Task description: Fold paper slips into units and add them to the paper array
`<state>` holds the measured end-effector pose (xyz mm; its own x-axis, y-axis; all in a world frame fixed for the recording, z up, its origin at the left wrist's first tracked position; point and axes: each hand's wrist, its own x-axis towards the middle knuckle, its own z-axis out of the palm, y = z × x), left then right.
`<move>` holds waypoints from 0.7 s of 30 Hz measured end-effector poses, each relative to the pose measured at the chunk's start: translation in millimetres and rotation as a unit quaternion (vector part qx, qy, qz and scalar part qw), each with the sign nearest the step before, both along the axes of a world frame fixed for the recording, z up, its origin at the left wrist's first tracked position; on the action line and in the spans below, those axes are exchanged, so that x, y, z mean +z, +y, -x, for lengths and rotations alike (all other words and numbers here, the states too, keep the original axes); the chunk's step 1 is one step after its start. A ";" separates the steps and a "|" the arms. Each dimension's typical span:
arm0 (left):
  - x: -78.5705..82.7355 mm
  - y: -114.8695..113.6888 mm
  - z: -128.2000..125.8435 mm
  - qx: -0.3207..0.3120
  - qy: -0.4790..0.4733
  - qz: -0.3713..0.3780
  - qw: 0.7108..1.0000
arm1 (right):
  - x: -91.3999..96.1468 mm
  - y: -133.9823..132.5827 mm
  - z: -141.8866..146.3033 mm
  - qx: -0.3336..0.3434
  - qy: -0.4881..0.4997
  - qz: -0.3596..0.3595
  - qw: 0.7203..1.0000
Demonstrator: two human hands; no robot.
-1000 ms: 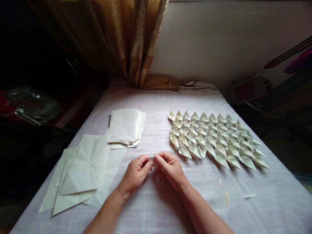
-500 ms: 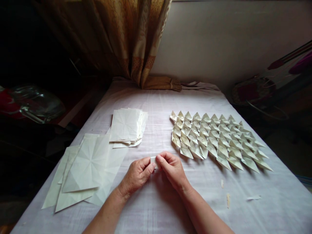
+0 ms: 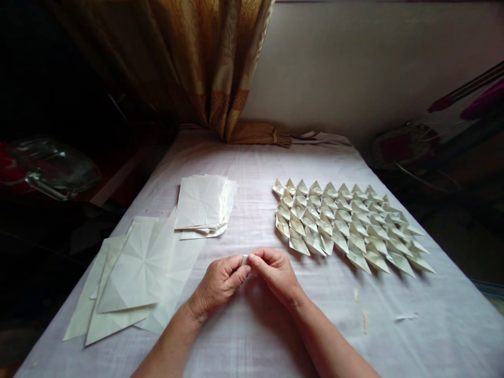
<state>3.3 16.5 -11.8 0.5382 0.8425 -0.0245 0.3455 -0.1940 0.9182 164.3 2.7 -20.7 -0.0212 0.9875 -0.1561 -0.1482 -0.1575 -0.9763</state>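
My left hand [image 3: 218, 283] and my right hand [image 3: 275, 273] meet at the middle of the table, fingers curled and pinched together on a small folded piece of white paper [image 3: 245, 259]. Only a sliver of that paper shows between the fingertips. To the right of my right hand lies an array of several folded paper units [image 3: 346, 226] in overlapping rows. Left of my left hand lie creased flat sheets [image 3: 137, 268], and beyond them a stack of creased sheets [image 3: 205, 205].
A white cloth [image 3: 252, 168] covers the table. A few paper scraps [image 3: 366, 320] lie near the right forearm. A brown curtain [image 3: 220, 68] hangs at the far edge against a pale wall. Dark clutter flanks both sides, with a glass vessel [image 3: 51, 168] at left.
The hands have stayed pinched together on the small paper, shifting only slightly as the fingers work it. The view wobbled a little; the sheets and folded units have not moved.
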 end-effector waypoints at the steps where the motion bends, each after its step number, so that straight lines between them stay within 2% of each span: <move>1: -0.4 -0.1 -0.1 0.001 0.002 -0.001 1.000 | 0.4 0.3 0.1 0.001 0.000 0.005 1.000; 9: -5.2 -1.2 -3.4 0.054 0.039 -0.025 0.998 | 4.4 3.7 -0.9 0.008 0.017 0.019 1.000; 15: -1.0 -1.9 -3.5 0.058 0.039 -0.041 0.997 | -0.6 1.9 0.7 -0.014 -0.059 -0.021 0.998; 18: -0.3 -1.9 -3.3 0.067 0.016 -0.017 0.997 | -1.6 0.9 3.0 -0.003 -0.089 -0.029 0.996; 21: -1.8 -2.1 -4.1 0.111 -0.005 0.024 0.993 | -1.3 0.7 3.0 0.016 -0.075 -0.028 0.997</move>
<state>7.4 14.4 -13.6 0.3389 0.9387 -0.0631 0.3653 -0.0695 0.9283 161.3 3.3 -22.0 -0.0329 0.9941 -0.1035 0.0033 -0.1034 -0.9946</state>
